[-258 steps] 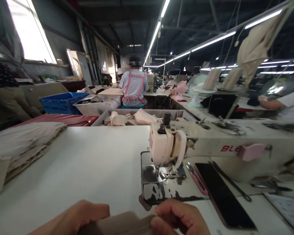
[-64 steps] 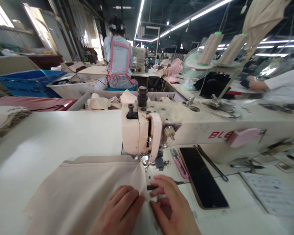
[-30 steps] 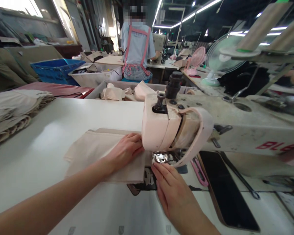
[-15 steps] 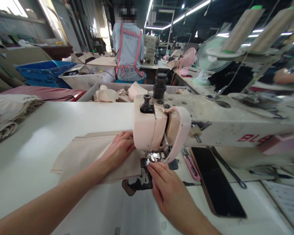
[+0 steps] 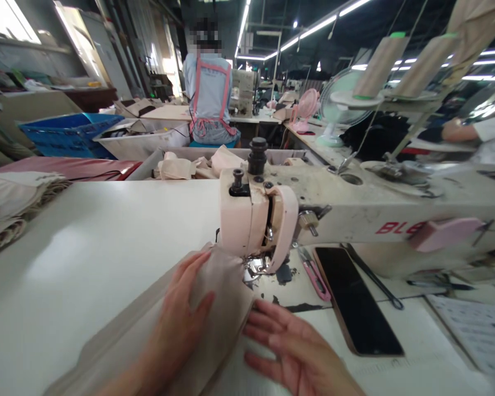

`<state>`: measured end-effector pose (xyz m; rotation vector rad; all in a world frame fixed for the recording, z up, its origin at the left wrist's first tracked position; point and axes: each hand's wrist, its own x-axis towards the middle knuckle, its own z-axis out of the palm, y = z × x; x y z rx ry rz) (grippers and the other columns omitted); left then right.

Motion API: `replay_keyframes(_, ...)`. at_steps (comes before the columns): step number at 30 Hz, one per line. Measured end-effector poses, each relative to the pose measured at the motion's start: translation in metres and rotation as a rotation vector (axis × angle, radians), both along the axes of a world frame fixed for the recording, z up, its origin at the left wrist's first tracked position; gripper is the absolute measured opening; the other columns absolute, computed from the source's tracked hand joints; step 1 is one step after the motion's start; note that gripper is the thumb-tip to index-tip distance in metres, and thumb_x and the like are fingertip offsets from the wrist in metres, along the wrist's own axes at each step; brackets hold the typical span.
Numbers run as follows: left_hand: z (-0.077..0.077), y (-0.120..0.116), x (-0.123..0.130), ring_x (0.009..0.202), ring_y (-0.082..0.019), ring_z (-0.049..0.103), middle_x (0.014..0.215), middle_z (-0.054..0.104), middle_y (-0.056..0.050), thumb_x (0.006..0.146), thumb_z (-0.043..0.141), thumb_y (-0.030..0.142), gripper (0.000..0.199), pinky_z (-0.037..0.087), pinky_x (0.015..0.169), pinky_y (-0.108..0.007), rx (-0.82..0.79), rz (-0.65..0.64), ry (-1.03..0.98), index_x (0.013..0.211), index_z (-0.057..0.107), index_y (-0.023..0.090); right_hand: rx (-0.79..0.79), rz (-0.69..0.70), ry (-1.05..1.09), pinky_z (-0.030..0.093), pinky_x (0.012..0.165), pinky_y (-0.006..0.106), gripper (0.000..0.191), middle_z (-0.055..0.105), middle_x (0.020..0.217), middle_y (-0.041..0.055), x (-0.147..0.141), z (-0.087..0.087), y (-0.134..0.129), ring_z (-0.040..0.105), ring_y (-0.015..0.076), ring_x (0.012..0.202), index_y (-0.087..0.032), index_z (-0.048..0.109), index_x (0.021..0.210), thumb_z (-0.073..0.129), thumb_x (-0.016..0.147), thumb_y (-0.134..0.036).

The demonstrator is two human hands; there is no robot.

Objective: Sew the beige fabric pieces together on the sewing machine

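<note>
Beige fabric (image 5: 226, 291) lies on the white table, its far end against the needle area of the sewing machine (image 5: 239, 220). My left hand (image 5: 181, 308) rests flat on the fabric with its fingers apart, left of the machine head. At the fabric's right edge, my right hand (image 5: 289, 346) is open, palm partly turned up, its fingertips touching the edge just below the metal presser foot (image 5: 254, 268).
Pink thread snips (image 5: 314, 275), a black phone (image 5: 357, 302) and a dark metal tool (image 5: 373, 278) lie right of the needle. Stacked fabric (image 5: 12, 203) is at the left. Behind the table stand a bin of beige pieces (image 5: 175, 166), a blue crate (image 5: 61, 135) and a seated person (image 5: 210, 93).
The fabric has turned and now reaches toward the lower left, covering the dark patch near the needle. My left hand moved down and left; my right hand slid slightly down and opened.
</note>
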<state>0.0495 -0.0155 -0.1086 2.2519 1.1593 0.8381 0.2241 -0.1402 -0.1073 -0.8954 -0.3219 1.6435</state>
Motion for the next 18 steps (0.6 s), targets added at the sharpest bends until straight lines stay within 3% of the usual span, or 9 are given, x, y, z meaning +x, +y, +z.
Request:
replay_keyframes(2, -0.001, -0.023, 0.003, 0.107, -0.021, 0.056, 0.132, 0.05, -0.006, 0.082, 0.054, 0.021, 0.049, 0.051, 0.088, -0.033, -0.093, -0.07, -0.028, 0.13, 0.045, 0.027, -0.04, 0.197, 0.191, 0.053, 0.07, 0.024, 0.038, 0.075, 0.097, 0.0089, -0.015, 0.001, -0.003, 0.072, 0.0214, 0.087, -0.015, 0.071, 0.098, 0.069, 0.06, -0.011)
replay_keyframes(3, -0.001, -0.032, 0.006, 0.097, -0.02, 0.058, 0.123, 0.055, -0.005, 0.077, 0.06, 0.021, 0.049, 0.052, 0.082, -0.031, -0.16, -0.093, -0.02, 0.124, 0.048, 0.027, -0.047, 0.229, 0.209, 0.051, 0.063, 0.019, 0.032, 0.075, 0.083, 0.0052, -0.021, 0.002, -0.003, 0.072, 0.0164, 0.074, -0.015, 0.072, 0.09, 0.068, 0.058, -0.008)
replay_keyframes(5, 0.0, -0.04, 0.012, 0.083, -0.019, 0.057, 0.103, 0.06, -0.002, 0.066, 0.067, 0.019, 0.048, 0.051, 0.076, -0.031, -0.314, -0.097, 0.019, 0.111, 0.051, 0.025, -0.061, 0.14, 0.173, 0.049, 0.061, 0.017, 0.027, 0.073, 0.074, -0.0004, -0.027, 0.006, 0.0, 0.07, 0.0115, 0.065, -0.017, 0.072, 0.084, 0.068, 0.06, -0.006)
replay_keyframes(9, 0.003, -0.037, 0.023, 0.075, -0.017, 0.053, 0.088, 0.057, 0.0, 0.067, 0.063, 0.016, 0.036, 0.048, 0.07, -0.031, -0.383, -0.105, 0.078, 0.099, 0.049, 0.023, -0.065, -0.121, -0.029, 0.053, 0.078, 0.025, 0.036, 0.074, 0.098, 0.0047, -0.018, 0.017, 0.011, 0.07, 0.0178, 0.087, -0.018, 0.073, 0.098, 0.079, 0.063, -0.019)
replay_keyframes(14, 0.003, -0.037, 0.025, 0.076, -0.018, 0.054, 0.086, 0.057, -0.001, 0.067, 0.064, 0.015, 0.031, 0.045, 0.071, -0.03, -0.288, -0.127, 0.089, 0.094, 0.049, 0.021, 0.016, -0.043, -0.195, 0.053, 0.079, 0.032, 0.033, 0.075, 0.1, 0.0089, -0.01, 0.021, 0.017, 0.07, 0.0229, 0.092, -0.016, 0.07, 0.105, 0.077, 0.074, -0.024)
replay_keyframes(18, 0.005, -0.034, 0.022, 0.069, -0.015, 0.053, 0.081, 0.057, 0.0, 0.072, 0.064, 0.017, 0.023, 0.043, 0.063, -0.025, -0.381, -0.182, 0.073, 0.093, 0.054, 0.021, 0.087, -0.004, -0.246, 0.053, 0.079, 0.033, 0.033, 0.075, 0.096, 0.0084, -0.012, 0.015, 0.021, 0.07, 0.024, 0.091, -0.016, 0.07, 0.104, 0.079, 0.074, -0.026)
